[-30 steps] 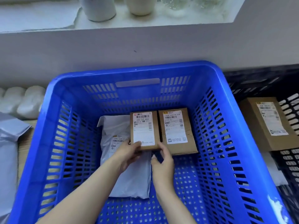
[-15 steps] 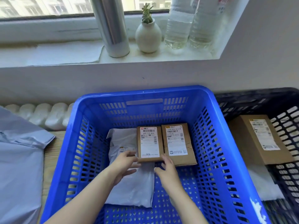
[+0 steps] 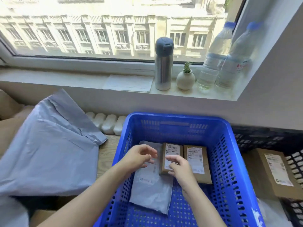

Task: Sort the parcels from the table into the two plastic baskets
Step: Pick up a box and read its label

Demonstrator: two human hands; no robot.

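Note:
The blue plastic basket holds a grey mailer bag, a small brown box and a second brown box side by side. My left hand hovers over the mailer bag with fingers loosely spread, holding nothing. Over the near end of the small brown box, my right hand hangs with relaxed fingers, apart from it or barely touching. The black basket at the right holds a larger brown box. A big grey mailer bag lies on the table at the left.
The wooden table shows between the big bag and the blue basket. A windowsill behind carries a steel flask, a small plant vase, two water bottles and a sheet of paper. White radiator ribs sit behind the table.
Both hands have let go of the small brown box and lifted off it. The camera view has tilted upward, so the window and the big grey bag at left came into view.

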